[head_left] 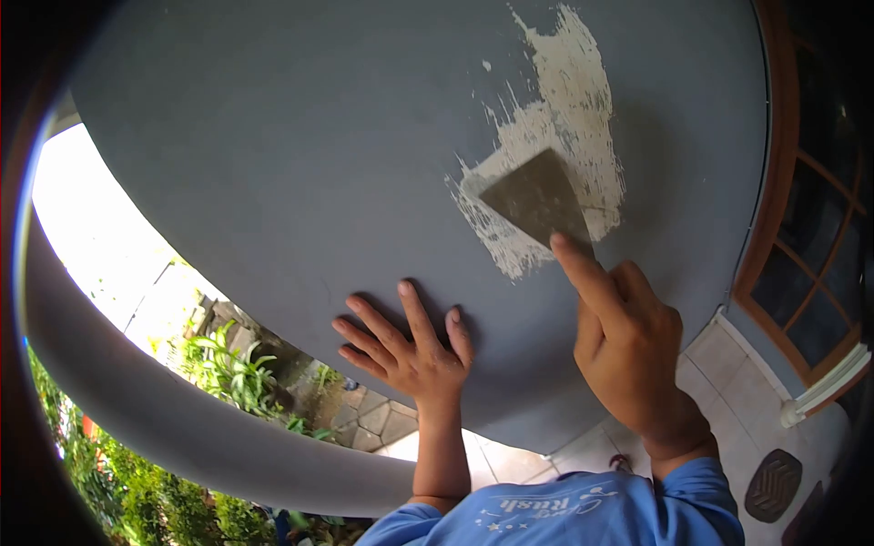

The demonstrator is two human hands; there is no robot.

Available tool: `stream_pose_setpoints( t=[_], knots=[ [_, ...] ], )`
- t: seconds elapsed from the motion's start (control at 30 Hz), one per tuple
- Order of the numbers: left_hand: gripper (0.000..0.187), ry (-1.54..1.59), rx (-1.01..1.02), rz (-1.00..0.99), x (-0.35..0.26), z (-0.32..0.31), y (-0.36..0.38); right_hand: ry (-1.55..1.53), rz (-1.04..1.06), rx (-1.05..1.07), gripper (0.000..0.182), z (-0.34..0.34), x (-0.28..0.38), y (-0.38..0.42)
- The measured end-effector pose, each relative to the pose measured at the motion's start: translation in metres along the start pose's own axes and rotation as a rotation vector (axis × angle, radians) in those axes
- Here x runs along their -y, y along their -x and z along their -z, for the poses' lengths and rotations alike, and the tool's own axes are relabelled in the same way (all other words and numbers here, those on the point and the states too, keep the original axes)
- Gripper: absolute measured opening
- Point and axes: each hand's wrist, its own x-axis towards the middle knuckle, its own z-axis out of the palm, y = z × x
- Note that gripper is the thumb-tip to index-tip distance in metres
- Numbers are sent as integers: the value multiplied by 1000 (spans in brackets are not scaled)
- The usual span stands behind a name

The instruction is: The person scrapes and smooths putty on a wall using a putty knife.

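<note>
Along the grey wall, bare surface opens wide left of the pale patch; the wooden window frame bounds the right. Over the patch's near part, the scraper points far left, its long axis slanting from near right, clasped in the right hand. The left hand lies wide-spread by the near edge.

"How's the wall?"
"Smooth, matt paint; the paste is rough, streaky and chalky."
"And the scraper?"
"Dull, smudged metal. The shirt is matt cloth; the frame looks like wood."
</note>
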Motion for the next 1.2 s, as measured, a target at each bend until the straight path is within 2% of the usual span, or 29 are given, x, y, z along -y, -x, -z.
stream_pose_setpoints(
  t=[0.1,0.2,0.3,0.4,0.5,0.6,0.7,0.8,1.0,1.2],
  knots=[
    [63,4,-29,-23,0,2,-2,126,68,-118,52,-29,-5,-8],
    [64,-29,-46,-60,-1,1,-4,32,58,-82,52,-10,-8,-1],
    [64,-10,-25,-26,-2,-1,-4,59,81,-145,52,-12,-2,-5],
    [64,-34,-34,-47,-3,0,-5,39,90,-192,53,-35,-5,-28],
    [64,-30,-40,-55,-2,0,-2,36,84,-125,53,2,6,-11],
    [64,-28,-38,-57,-2,0,-2,49,-9,-82,49,-17,8,-4],
    [63,-46,-21,-47,-4,1,-2,-51,30,-59,48,-12,-3,-7],
    [63,-26,-33,-42,-3,2,-3,66,83,-56,51,-8,2,-4],
    [65,-37,-27,-44,-3,0,-4,-17,21,29,49,1,-4,2],
    [64,-45,-31,-39,-4,1,-5,23,87,-115,52,-31,-26,15]
  ],
)
